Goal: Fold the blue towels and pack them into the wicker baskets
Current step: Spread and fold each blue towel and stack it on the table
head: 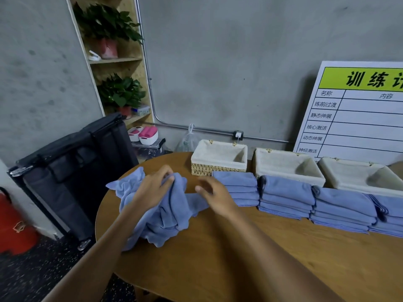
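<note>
A gym back room: bare concrete walls [218,62], a training-plan board [357,110], plywood shelf [122,59] with plants [106,20].

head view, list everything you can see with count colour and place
loose towels: pile, blue, table left
folded stacks: four, blue, row before baskets
baskets: three, wicker, white-lined, table back
table: one, brown wood
sign: one, white and green, against wall, right
plants: two, green, shelf
cart: one, black, floor left
left hand: grips loose towels
right hand: open, beside the pile
</note>
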Tool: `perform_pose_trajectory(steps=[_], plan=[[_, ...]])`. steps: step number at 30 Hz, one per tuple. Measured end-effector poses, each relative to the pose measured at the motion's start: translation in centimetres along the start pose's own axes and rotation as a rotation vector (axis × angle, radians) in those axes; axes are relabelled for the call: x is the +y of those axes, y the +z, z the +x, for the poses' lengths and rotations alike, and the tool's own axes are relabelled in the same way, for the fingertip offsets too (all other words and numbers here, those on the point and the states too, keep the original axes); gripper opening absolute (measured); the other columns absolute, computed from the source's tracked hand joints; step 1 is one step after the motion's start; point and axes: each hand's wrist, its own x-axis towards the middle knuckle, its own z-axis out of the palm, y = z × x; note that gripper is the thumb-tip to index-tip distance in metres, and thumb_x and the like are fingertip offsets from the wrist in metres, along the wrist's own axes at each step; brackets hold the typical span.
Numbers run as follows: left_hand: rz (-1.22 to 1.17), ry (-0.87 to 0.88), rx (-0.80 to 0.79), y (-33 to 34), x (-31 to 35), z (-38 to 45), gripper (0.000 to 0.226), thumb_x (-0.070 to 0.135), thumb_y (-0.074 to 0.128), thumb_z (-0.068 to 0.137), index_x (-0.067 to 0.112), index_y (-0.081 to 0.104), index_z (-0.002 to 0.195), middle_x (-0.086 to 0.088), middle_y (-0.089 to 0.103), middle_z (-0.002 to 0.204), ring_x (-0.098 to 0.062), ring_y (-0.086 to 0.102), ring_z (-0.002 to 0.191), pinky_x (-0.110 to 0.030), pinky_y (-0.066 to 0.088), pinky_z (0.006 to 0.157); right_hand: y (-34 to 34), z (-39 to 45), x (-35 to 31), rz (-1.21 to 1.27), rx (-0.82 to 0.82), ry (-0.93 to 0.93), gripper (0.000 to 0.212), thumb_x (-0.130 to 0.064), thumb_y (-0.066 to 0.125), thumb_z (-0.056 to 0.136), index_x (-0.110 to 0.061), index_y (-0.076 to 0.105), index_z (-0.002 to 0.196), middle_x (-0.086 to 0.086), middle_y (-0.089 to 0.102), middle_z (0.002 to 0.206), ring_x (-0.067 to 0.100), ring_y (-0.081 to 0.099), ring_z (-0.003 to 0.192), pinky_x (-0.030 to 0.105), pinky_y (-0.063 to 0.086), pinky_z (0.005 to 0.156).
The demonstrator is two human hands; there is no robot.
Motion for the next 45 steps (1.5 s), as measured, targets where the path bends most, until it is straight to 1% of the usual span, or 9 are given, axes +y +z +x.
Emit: perform_pose_trajectory(steps=[5, 10, 20, 23, 27, 30, 37, 39, 45], plan=[[-0.237, 0.242, -0.017, -2.2, 4.4, 0.6, 0.017, 0.043, 0.043, 0.103, 0.03, 0.053, 0.098, 0.003, 0.061, 0.088, -0.018, 0.061, 0.08, -0.034, 0.05, 0.074, -3.5, 1.6, -4.3, 0.225, -0.161, -0.046, 0.036, -0.04, 0.052, 0.102, -0.029, 0.055, 0.136, -0.006, 0.06, 0.133, 0.009, 0.056, 0.122, 0.029, 0.047, 0.105], [-0.272, 0.302, 0.114, -2.9, 9.5, 1.7, 0.008, 0.034, 0.051, 0.104, 0.028, 0.055, 0.099, 0.005, 0.058, 0.082, -0.011, 0.056, 0.072, -0.023, 0.044, 0.068, -6.7, 1.0, -5.5, 0.354, -0.225, -0.012, 0.057, -0.057, 0.059, 0.093, -0.005, 0.065, 0.116, 0.03, 0.06, 0.118, 0.044, 0.058, 0.112, 0.06, 0.044, 0.101], [-0.456, 0.328, -0.077, -2.4, 14.9, 1.8, 0.02, 0.035, 0.057, 0.098, 0.018, 0.065, 0.089, 0.005, 0.068, 0.081, -0.01, 0.059, 0.07, -0.025, 0.046, 0.066, -13.9, -3.1, -5.2, 0.754, 0.043, -0.008, 0.009, -0.009, 0.067, 0.093, -0.014, 0.061, 0.098, 0.009, 0.067, 0.081, 0.015, 0.064, 0.069, 0.023, 0.051, 0.061], [-0.661, 0.171, -0.119, -1.7, 17.5, 2.5, 0.036, 0.05, 0.049, 0.094, 0.018, 0.067, 0.092, 0.0, 0.073, 0.089, -0.011, 0.055, 0.056, -0.018, 0.039, 0.051, -16.2, -4.1, -6.2, 0.734, -0.005, -0.053, 0.019, -0.002, 0.065, 0.093, -0.017, 0.056, 0.101, 0.012, 0.072, 0.088, 0.02, 0.068, 0.073, 0.024, 0.053, 0.063], [-0.633, 0.193, -0.194, 0.1, 20.5, 4.2, 0.021, 0.034, 0.051, 0.102, 0.027, 0.066, 0.116, 0.009, 0.073, 0.115, -0.006, 0.066, 0.105, -0.02, 0.052, 0.086, -18.5, -5.2, -7.7, 0.596, -0.071, -0.115, 0.027, 0.005, 0.062, 0.092, -0.011, 0.054, 0.113, 0.016, 0.074, 0.096, 0.023, 0.071, 0.087, 0.029, 0.057, 0.076], [-0.747, 0.133, -0.351, 1.1, 21.8, 4.3, 0.044, 0.059, 0.066, 0.085, 0.019, 0.076, 0.101, -0.008, 0.075, 0.105, -0.019, 0.069, 0.1, -0.027, 0.055, 0.083, -20.3, -6.2, -7.4, 0.53, -0.062, -0.127, 0.031, 0.002, 0.065, 0.092, -0.013, 0.057, 0.119, 0.019, 0.07, 0.099, 0.027, 0.066, 0.094, 0.042, 0.05, 0.089], [-0.378, 0.357, -0.388, 2.1, 23.6, 4.3, 0.034, 0.048, 0.069, 0.088, 0.019, 0.054, 0.08, 0.001, 0.049, 0.067, -0.012, 0.042, 0.063, -0.027, 0.031, 0.058, -23.5, -7.9, -5.1, 0.007, 0.058, -0.093, 0.013, -0.028, 0.077, 0.086, -0.017, 0.07, 0.087, 0.001, 0.063, 0.075, 0.007, 0.054, 0.07, 0.03, 0.044, 0.07], [-0.144, 0.42, -0.292, 1.7, 24.3, 4.7, 0.032, 0.051, 0.068, 0.086, 0.029, 0.046, 0.078, 0.009, 0.044, 0.061, -0.009, 0.036, 0.058, -0.03, 0.029, 0.057, -24.1, -8.6, -4.9, -0.12, 0.063, -0.08, 0.034, -0.034, 0.075, 0.088, -0.009, 0.063, 0.069, 0.004, 0.052, 0.062, 0.008, 0.042, 0.059, 0.028, 0.033, 0.056], [0.16, 0.459, -0.194, -0.7, 25.7, 4.9, 0.021, 0.054, 0.065, 0.09, 0.037, 0.053, 0.096, 0.012, 0.053, 0.061, -0.005, 0.049, 0.063, -0.029, 0.033, 0.057, -26.4, -12.3, -4.5, 0.131, 0.054, 0.049, 0.05, -0.044, 0.07, 0.09, -0.016, 0.046, 0.056, -0.005, 0.036, 0.055, 0.007, 0.032, 0.052, 0.021, 0.022, 0.051]])
